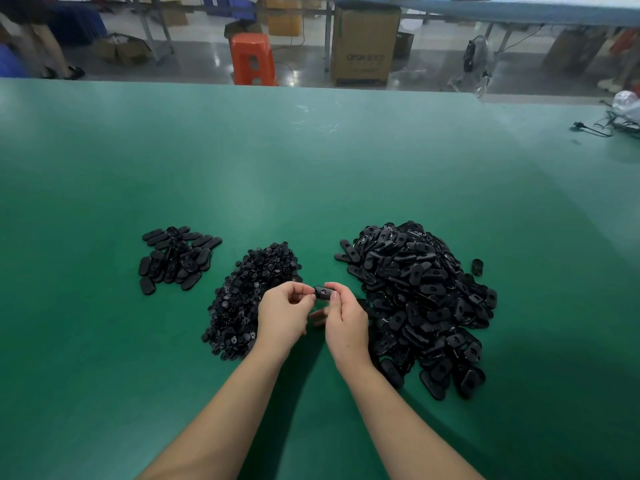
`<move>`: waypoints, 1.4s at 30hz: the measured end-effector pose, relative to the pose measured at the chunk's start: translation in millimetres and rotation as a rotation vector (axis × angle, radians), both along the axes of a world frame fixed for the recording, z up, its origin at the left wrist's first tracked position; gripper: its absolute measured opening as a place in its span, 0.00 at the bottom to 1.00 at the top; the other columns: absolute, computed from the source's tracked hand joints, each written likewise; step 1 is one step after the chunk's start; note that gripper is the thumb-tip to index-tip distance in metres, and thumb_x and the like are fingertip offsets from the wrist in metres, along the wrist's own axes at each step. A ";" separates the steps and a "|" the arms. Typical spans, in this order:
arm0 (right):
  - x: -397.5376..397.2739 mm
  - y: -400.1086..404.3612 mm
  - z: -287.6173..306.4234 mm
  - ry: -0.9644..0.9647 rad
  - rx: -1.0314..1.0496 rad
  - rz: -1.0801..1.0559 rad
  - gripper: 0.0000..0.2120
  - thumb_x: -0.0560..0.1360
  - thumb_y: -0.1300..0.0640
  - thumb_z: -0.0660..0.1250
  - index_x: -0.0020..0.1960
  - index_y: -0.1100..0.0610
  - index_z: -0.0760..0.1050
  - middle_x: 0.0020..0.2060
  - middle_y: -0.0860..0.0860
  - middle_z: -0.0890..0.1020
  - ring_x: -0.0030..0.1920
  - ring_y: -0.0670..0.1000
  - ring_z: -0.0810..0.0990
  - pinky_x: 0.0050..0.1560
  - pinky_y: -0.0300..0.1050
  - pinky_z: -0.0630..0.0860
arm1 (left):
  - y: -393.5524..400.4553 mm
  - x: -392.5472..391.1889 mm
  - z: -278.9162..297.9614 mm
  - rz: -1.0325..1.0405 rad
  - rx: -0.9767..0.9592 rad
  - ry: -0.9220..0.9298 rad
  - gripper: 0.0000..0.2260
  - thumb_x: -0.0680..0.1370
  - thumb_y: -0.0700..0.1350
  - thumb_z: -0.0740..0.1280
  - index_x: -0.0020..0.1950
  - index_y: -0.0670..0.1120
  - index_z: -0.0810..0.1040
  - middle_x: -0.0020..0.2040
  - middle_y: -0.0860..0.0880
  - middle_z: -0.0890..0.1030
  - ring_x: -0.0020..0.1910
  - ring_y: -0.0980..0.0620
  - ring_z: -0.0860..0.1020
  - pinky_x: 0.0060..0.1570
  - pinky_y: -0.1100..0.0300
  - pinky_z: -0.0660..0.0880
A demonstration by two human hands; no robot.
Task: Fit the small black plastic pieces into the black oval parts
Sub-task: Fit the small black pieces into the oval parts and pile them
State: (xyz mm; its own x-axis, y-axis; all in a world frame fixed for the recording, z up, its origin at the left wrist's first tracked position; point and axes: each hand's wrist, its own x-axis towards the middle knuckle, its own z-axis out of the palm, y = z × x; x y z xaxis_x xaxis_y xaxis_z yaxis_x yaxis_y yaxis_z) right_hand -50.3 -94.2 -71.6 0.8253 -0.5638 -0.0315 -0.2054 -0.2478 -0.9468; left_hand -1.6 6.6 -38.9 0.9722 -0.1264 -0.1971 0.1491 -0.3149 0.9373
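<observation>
Between both hands, just above the green table (311, 168), sits one black oval part (322, 292) with a hole in its middle. My right hand (343, 317) pinches its right end. My left hand (282, 313) has its fingers curled at the part's left end; whether it holds a small piece there is hidden. A heap of small black plastic pieces (249, 299) lies left of my hands. A big heap of black oval parts (422, 306) lies to the right. A smaller group of oval parts (176, 258) lies at the far left.
One stray black part (477, 267) lies right of the big heap. Black cables (609, 126) and a white bag (628, 105) sit at the table's far right corner. Beyond the far edge stand an orange stool (253, 58) and a cardboard box (363, 46).
</observation>
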 end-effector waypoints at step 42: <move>-3.4 1.1 5.1 -0.030 -0.011 0.070 0.06 0.82 0.59 0.63 0.56 0.51 0.77 0.46 0.48 0.84 0.44 0.54 0.83 0.50 0.59 0.80 | 5.0 14.0 -1.9 -0.117 0.080 0.003 0.04 0.76 0.43 0.75 0.42 0.48 0.85 0.28 0.51 0.81 0.20 0.52 0.72 0.23 0.60 0.71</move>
State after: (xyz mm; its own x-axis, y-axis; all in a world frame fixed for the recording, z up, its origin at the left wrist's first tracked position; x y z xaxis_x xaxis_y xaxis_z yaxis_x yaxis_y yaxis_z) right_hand -53.6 -93.0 -66.5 0.8631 -0.5050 -0.0001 -0.1587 -0.2711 -0.9494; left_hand 12.5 11.6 -40.8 0.9511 -0.2224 -0.2144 0.1102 -0.4040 0.9081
